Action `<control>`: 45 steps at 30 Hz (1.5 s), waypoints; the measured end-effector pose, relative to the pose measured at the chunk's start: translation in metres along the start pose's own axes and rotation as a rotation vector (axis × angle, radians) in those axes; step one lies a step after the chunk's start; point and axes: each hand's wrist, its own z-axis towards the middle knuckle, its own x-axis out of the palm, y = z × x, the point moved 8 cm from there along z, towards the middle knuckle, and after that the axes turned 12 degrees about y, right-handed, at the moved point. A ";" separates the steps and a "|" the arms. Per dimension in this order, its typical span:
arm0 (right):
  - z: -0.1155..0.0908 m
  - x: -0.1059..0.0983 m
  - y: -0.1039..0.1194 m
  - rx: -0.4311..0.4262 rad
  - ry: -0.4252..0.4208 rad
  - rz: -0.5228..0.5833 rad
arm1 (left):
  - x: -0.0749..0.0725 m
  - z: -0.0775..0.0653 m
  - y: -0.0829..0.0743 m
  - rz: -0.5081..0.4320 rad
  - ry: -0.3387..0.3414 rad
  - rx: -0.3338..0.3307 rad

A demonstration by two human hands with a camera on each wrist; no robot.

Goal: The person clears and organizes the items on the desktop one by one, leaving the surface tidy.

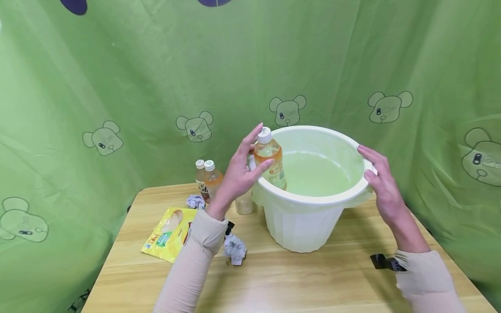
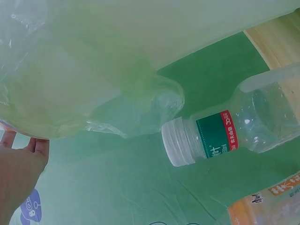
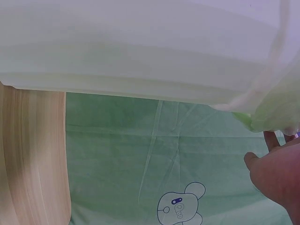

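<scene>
A bottle with an orange and clear label and a white cap (image 1: 275,167) stands upright just inside the left rim of a white bin (image 1: 303,228). My left hand (image 1: 240,171) holds it, thumb across its front and a finger up by the cap. A pale green bag lines the bin and folds over its rim. My right hand (image 1: 385,189) grips the bin's right rim, fingers and thumb on the edge. In the right wrist view, fingers of the right hand (image 3: 276,164) meet the bag's overhang. In the left wrist view the left hand (image 2: 21,164) shows only partly.
Left of the bin stand a clear bottle (image 2: 269,115), an orange-labelled bottle (image 1: 213,178) and a dark-labelled bottle (image 1: 201,176). A yellow packet (image 1: 168,234) and crumpled papers (image 1: 235,249) lie on the wooden table (image 1: 297,278). A green curtain (image 1: 235,65) surrounds it.
</scene>
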 end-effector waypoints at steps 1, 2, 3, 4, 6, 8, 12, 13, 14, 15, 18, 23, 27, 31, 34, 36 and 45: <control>0.000 0.000 0.000 0.001 -0.001 0.001 | 0.000 0.000 0.000 0.000 0.003 -0.004; 0.000 0.000 0.001 0.003 -0.002 0.002 | 0.001 0.000 0.000 -0.001 0.007 -0.009; -0.001 0.000 0.001 0.005 0.000 0.000 | 0.001 0.000 0.000 -0.001 0.010 -0.016; -0.001 0.000 0.001 0.007 0.000 -0.002 | 0.002 -0.001 0.001 -0.002 0.011 -0.024; -0.001 0.001 0.001 0.010 0.000 -0.007 | 0.002 -0.001 0.003 -0.002 0.013 -0.040; -0.001 0.001 0.001 0.010 0.002 -0.010 | 0.002 -0.002 0.003 -0.002 0.011 -0.048; -0.001 0.000 0.002 0.007 0.000 -0.012 | 0.001 -0.001 0.003 0.001 0.011 -0.054; 0.000 0.000 0.003 0.006 0.000 -0.012 | 0.001 -0.001 0.003 0.005 0.011 -0.055; 0.000 -0.001 0.003 0.005 0.000 -0.012 | 0.001 0.000 0.002 0.008 0.012 -0.056; 0.000 -0.001 0.003 0.003 0.001 -0.011 | 0.001 0.000 0.002 0.014 0.011 -0.056; -0.001 -0.001 0.005 -0.001 0.003 -0.006 | 0.000 0.000 0.000 0.036 0.005 -0.056; -0.001 -0.002 0.008 -0.006 0.010 -0.004 | -0.002 -0.001 -0.004 0.041 -0.007 -0.054; -0.002 -0.003 0.011 -0.004 0.004 -0.009 | -0.002 -0.001 -0.005 0.033 -0.009 -0.052; -0.003 -0.004 0.014 -0.005 0.005 -0.026 | -0.002 -0.001 -0.006 0.031 -0.008 -0.049; -0.003 -0.004 0.013 -0.007 0.005 -0.021 | -0.002 -0.001 -0.006 0.035 -0.008 -0.049; -0.003 -0.004 0.013 -0.007 0.002 -0.016 | -0.001 -0.001 -0.005 0.036 -0.007 -0.048; -0.002 -0.002 0.009 -0.022 -0.009 -0.002 | -0.009 -0.003 -0.002 0.024 -0.043 -0.053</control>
